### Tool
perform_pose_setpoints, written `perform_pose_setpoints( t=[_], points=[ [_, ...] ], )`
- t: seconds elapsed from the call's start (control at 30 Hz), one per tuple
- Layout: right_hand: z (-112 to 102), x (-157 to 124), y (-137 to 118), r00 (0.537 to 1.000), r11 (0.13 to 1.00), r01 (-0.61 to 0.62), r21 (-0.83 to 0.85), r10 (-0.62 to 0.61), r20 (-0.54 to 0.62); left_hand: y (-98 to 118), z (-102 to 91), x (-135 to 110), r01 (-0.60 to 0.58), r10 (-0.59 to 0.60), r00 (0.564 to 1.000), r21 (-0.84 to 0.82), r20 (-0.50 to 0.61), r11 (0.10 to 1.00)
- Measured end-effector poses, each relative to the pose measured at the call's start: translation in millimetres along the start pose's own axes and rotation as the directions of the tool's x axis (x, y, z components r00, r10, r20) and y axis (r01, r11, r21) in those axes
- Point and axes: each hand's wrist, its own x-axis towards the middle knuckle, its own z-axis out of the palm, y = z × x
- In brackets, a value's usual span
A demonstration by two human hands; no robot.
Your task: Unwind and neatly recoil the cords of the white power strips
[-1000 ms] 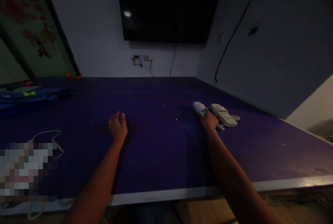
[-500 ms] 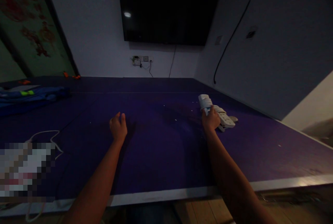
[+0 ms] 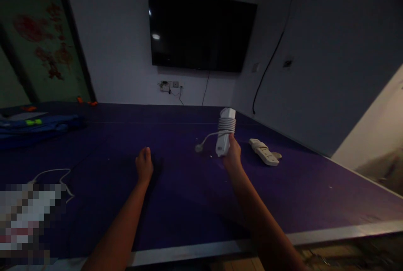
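My right hand (image 3: 233,156) grips a white power strip (image 3: 225,132) with its cord wound round it, held upright above the dark purple table (image 3: 189,195). The plug end (image 3: 199,148) dangles to the left of the strip. A second white power strip (image 3: 263,152) lies flat on the table just right of my right hand. My left hand (image 3: 144,167) rests on the table with its fingers curled down, holding nothing that I can see.
A white cable (image 3: 52,175) loops on the table at the left, near a blurred patch. Blue fabric (image 3: 34,125) lies at the far left. A black screen (image 3: 200,29) hangs on the back wall above wall sockets (image 3: 170,84). The table's near edge (image 3: 220,248) is pale.
My right hand has lifted the wound power strip off the table and carried it left, away from the second strip. The left hand has stayed put. The view has tilted up.
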Motion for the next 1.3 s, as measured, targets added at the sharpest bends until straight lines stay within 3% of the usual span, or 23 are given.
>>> perform_pose_setpoints(
  t=[0.07,0.17,0.3,0.4,0.6,0.73,0.87,0.93,1.17,1.3],
  points=[
    [12.8,-18.3,5.5,0.951,0.948,-0.266,0.174,0.229,0.207,-2.3,1.0,0.6,0.042,-0.042,0.999,-0.042,-0.02,0.998],
    [25.6,-41.6,12.1,0.833,0.845,-0.487,0.223,0.372,0.41,-3.9,3.2,-0.8,0.101,-0.103,0.994,-0.106,-0.017,0.989],
    [32.3,-59.5,16.4,0.72,0.762,-0.624,0.173,0.474,0.507,1.3,8.7,-6.7,0.177,-0.166,0.984,-0.213,0.071,0.961],
    [34.8,-65.0,16.5,0.68,0.748,-0.651,0.132,0.497,0.54,11.7,15.7,-15.5,0.202,-0.164,0.975,-0.29,0.149,0.936],
    [41.1,-73.9,20.7,0.72,0.79,-0.61,0.067,0.516,0.465,42.1,29.8,-46.2,0.331,-0.134,0.894,-0.43,0.428,0.84],
    [41.2,-81.4,33.3,0.678,0.77,-0.638,-0.02,0.573,0.459,57.3,29.3,-64.5,0.381,-0.071,0.833,-0.476,0.549,0.793],
    [41.9,-87.7,43.0,0.637,0.751,-0.66,-0.032,0.582,0.505,63.3,24.3,-70.0,0.435,-0.114,0.806,-0.452,0.58,0.779],
    [42.5,-90.5,44.7,0.639,0.752,-0.659,-0.026,0.578,0.508,64.0,23.0,-70.0,0.446,-0.133,0.801,-0.434,0.583,0.783],
    [41.9,-101.7,41.4,0.743,0.86,-0.506,-0.057,0.469,0.477,65.7,24.5,-71.1,0.383,-0.021,0.803,-0.49,0.595,0.783],
    [45.7,-106.5,35.2,0.757,0.909,-0.402,-0.108,0.396,0.521,63.7,24.2,-69.1,0.435,-0.035,0.791,-0.522,0.611,0.734]
  ],
)
